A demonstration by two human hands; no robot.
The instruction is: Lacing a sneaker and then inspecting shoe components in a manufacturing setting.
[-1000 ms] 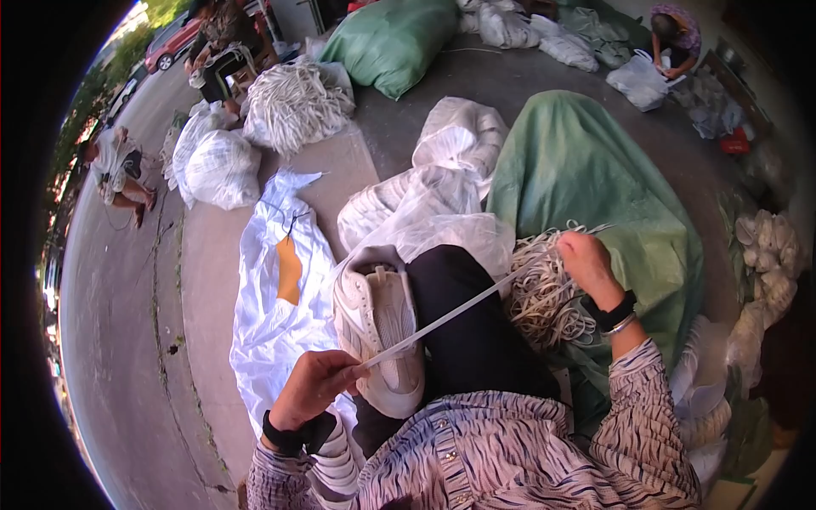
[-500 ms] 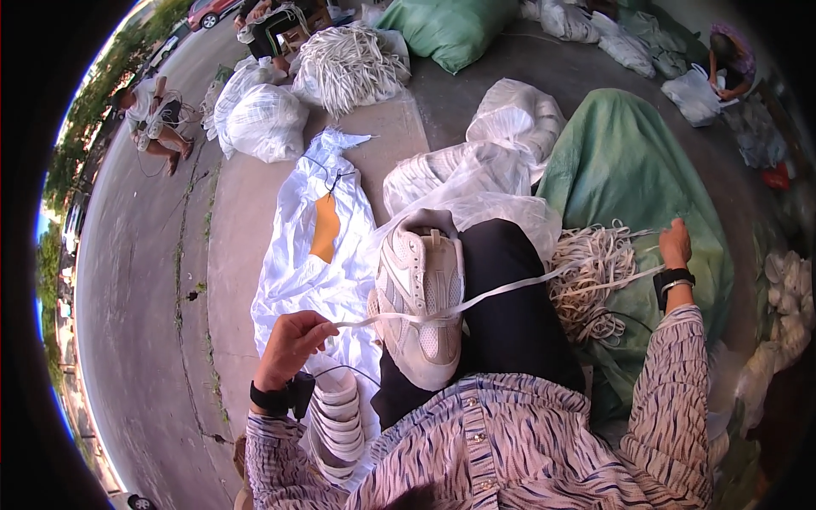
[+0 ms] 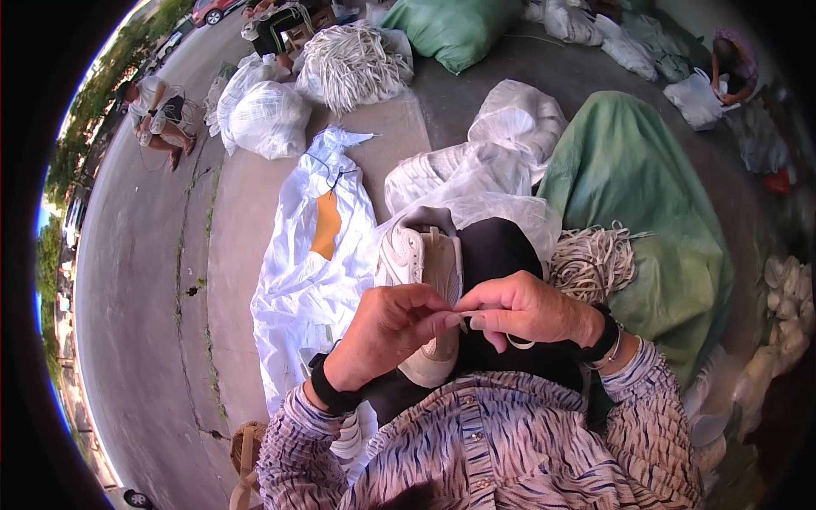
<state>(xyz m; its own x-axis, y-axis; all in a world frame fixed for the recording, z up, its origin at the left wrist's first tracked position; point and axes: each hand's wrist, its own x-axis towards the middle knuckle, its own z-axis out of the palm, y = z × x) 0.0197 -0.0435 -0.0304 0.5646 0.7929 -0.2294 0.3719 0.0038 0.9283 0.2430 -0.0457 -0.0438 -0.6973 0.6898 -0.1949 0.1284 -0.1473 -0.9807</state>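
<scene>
Left hand (image 3: 389, 327) and right hand (image 3: 537, 311) met at frame centre, fingertips pinched on what appeared a pale lace (image 3: 522, 345), over a shoe (image 3: 416, 262) lying toe-down, nearer the left.

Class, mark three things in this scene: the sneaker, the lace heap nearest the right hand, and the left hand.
Sneaker (image 3: 437, 265): head view, on its upper.
Lace heap (image 3: 592, 263): head view, tangle's middle.
Left hand (image 3: 379, 330): head view, back of hand.

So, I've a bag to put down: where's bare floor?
Pavement left of the white sheet; dark floor between the far green sack and plastic bags. Crowded: the lap, with shoe, left hand and right hand; rightward, laces and green cover.
</scene>
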